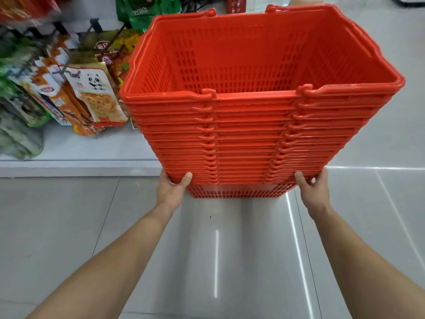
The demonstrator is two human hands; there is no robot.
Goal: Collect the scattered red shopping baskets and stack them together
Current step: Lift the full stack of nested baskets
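A tall stack of several nested red shopping baskets [248, 134] fills the middle of the head view, the top basket empty with its handles folded down. My left hand [172, 188] grips the rim of the lowest basket at its left corner, thumb on the front face. My right hand [314, 189] grips the same rim at the right corner. The perforated base of the lowest basket [239, 191] shows between my hands, close above the grey tiled floor; whether it touches the floor I cannot tell.
On the left a low white shelf [76, 166] carries hanging and leaning snack packets [92, 95], close to the stack's left side. Glossy grey floor tiles [230, 261] spread below and to the right. More goods stand behind the stack.
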